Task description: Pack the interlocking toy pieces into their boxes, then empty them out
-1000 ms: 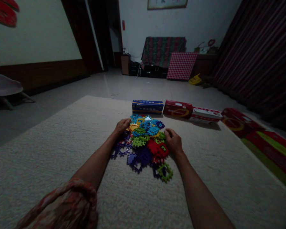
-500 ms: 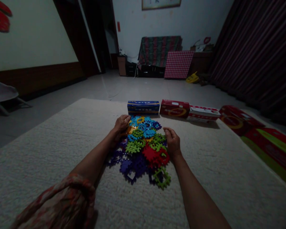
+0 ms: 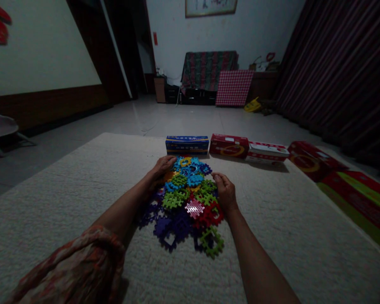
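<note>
A loose heap of interlocking plastic building pieces with toothed edges (image 3: 182, 196) lies between my hands, in light blue, orange, green, red and dark purple. My left hand (image 3: 162, 165) rests against the heap's far left edge, fingers stretched out over the pieces there. At the right side, my right hand (image 3: 225, 191) cups the edge with fingers loosely bent, close to a dark blue piece (image 3: 205, 169). Neither hand shows a piece gripped in it. One red piece (image 3: 194, 208) shines pinkish in the light. A green ring-shaped piece (image 3: 212, 242) lies at the near right.
Beyond the heap stands a blue box (image 3: 187, 145). To its right are a dark red box (image 3: 229, 146), a white-and-red box (image 3: 267, 152) and more red and green cartons (image 3: 361, 192). All this sits on a pale textured mat (image 3: 72, 190) over a tiled floor.
The view has shifted slightly, so things sit a little lower and more to the left. My left fingers lie flatter over the edge of the heap. A red piece now reflects light.
</note>
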`<state>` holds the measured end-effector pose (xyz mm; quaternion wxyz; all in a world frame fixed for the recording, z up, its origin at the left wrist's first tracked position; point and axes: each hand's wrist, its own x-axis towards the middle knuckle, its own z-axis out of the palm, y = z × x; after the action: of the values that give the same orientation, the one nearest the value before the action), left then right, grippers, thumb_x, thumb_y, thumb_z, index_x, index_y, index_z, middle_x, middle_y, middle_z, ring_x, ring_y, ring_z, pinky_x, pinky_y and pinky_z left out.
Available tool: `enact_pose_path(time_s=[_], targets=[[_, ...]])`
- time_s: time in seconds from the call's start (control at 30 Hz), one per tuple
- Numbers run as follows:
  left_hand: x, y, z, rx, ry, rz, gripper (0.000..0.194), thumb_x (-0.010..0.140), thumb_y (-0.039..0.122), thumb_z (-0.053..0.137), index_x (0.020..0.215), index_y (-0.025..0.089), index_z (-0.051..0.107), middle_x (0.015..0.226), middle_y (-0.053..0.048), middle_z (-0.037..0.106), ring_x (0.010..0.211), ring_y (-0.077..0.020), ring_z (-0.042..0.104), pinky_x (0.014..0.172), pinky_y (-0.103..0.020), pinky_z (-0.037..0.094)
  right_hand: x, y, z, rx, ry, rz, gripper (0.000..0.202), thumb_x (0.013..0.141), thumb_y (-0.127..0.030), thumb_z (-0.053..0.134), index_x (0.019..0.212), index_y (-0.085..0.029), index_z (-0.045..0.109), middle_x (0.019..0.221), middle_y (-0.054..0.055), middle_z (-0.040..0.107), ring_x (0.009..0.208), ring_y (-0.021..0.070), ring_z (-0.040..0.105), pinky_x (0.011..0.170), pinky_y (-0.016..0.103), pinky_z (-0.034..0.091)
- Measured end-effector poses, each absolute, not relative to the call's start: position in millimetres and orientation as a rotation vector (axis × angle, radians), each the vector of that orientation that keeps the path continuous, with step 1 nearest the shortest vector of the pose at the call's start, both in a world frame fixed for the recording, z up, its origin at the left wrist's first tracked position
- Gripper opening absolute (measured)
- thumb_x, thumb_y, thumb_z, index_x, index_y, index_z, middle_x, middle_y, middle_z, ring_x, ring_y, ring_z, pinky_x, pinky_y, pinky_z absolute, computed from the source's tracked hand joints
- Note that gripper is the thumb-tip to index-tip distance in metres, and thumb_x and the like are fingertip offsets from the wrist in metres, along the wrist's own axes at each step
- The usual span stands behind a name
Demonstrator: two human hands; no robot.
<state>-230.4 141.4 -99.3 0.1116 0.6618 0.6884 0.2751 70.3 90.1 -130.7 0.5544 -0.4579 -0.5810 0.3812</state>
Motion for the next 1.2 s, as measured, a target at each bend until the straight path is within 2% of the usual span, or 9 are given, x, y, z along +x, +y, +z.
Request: enact_pose_path(time_s=[0.17,0.3,0.47,0.67,0.83,0.93,1.07,1.2], targets=[[-231,152,-97,1.966,2.064,0.808,0.041,0.095,0.038,0.044,0.101,0.020,0.079,0.108,-0.009,0.077,0.104,-0.0255,0.068,0.090,-0.031,0.049,70,92,-134,-1.063,-1.357,0.916,0.048,0.086,-0.060,0.057,0.102,-0.018,0.075,0.106,0.011,0.077,0.103,0.0285,0.068,0.095,0.042,0.050],[-222,162,-101,2.013,1.981,0.771,0.036,0.092,0.037,0.048,0.103,0.022,0.078,0.114,-0.007,0.077,0.109,-0.0247,0.067,0.095,-0.031,0.048,70,93,-135,-1.072,-1.355,0.895,0.048,0.086,-0.060,0.057,0.102,-0.018,0.074,0.105,0.011,0.077,0.103,0.0283,0.068,0.096,0.042,0.051],[-210,158,-98,2.025,1.872,0.765,0.039,0.091,0.041,0.046,0.101,0.021,0.078,0.108,-0.006,0.078,0.106,-0.0258,0.069,0.095,-0.032,0.051,69,92,-132,-1.079,-1.382,0.881,0.046,0.085,-0.058,0.057,0.099,-0.019,0.074,0.104,0.011,0.077,0.101,0.0284,0.069,0.095,0.042,0.052],[-238,126,-89,1.968,1.827,0.957,0.048,0.086,0.053,0.049,0.108,0.021,0.077,0.125,-0.008,0.074,0.120,-0.0279,0.066,0.106,-0.034,0.048,67,90,-133,-1.072,-1.418,0.865,0.043,0.085,-0.056,0.057,0.101,-0.019,0.074,0.103,0.010,0.078,0.098,0.0275,0.069,0.090,0.040,0.054],[-274,81,-99,1.662,1.921,0.867,0.054,0.081,0.066,0.052,0.097,0.022,0.079,0.101,-0.004,0.081,0.104,-0.0322,0.071,0.090,-0.036,0.057,66,90,-133,-1.063,-1.421,0.857,0.040,0.086,-0.054,0.056,0.098,-0.020,0.073,0.101,0.008,0.077,0.097,0.0260,0.069,0.090,0.038,0.053],[-270,63,-109,1.568,1.868,1.040,0.056,0.085,0.065,0.049,0.106,0.021,0.077,0.110,-0.007,0.079,0.107,-0.0309,0.071,0.089,-0.037,0.058,65,89,-132,-1.060,-1.427,0.859,0.039,0.086,-0.053,0.055,0.098,-0.021,0.073,0.100,0.008,0.077,0.096,0.0256,0.068,0.090,0.037,0.053],[-250,62,-116,1.612,1.806,1.138,0.053,0.085,0.060,0.050,0.110,0.021,0.074,0.126,-0.009,0.073,0.120,-0.0287,0.066,0.102,-0.038,0.053,65,90,-132,-1.058,-1.431,0.837,0.039,0.086,-0.053,0.055,0.098,-0.020,0.073,0.099,0.008,0.077,0.096,0.0258,0.068,0.090,0.037,0.053],[-242,77,-120,1.613,1.864,1.150,0.055,0.085,0.057,0.045,0.114,0.019,0.072,0.128,-0.010,0.071,0.125,-0.0280,0.062,0.111,-0.039,0.047,66,91,-133,-1.058,-1.436,0.841,0.041,0.086,-0.054,0.056,0.098,-0.020,0.074,0.100,0.008,0.077,0.097,0.0261,0.069,0.092,0.039,0.053]])
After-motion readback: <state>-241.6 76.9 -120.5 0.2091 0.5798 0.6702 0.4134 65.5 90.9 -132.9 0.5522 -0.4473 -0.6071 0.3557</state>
